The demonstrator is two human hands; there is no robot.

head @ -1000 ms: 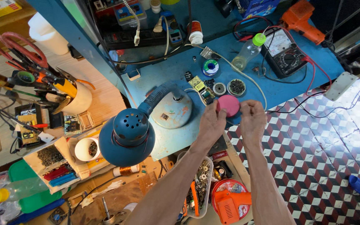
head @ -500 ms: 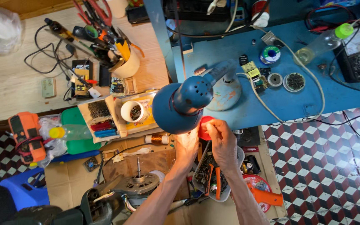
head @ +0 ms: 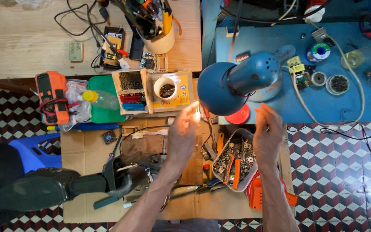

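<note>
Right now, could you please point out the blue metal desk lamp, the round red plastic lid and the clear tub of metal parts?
blue metal desk lamp [head: 220, 92], head view, shade.
round red plastic lid [head: 239, 116], head view, top.
clear tub of metal parts [head: 220, 154], head view, rim.

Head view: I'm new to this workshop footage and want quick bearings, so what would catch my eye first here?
The big blue desk lamp dominates, its shade hanging over the edge of the blue table. Just below it both hands are raised: the left hand pinches something small and brightly lit, too glared to identify, while the right hand is open beside a red lid. Under them sits a clear tray of metal parts.
</note>
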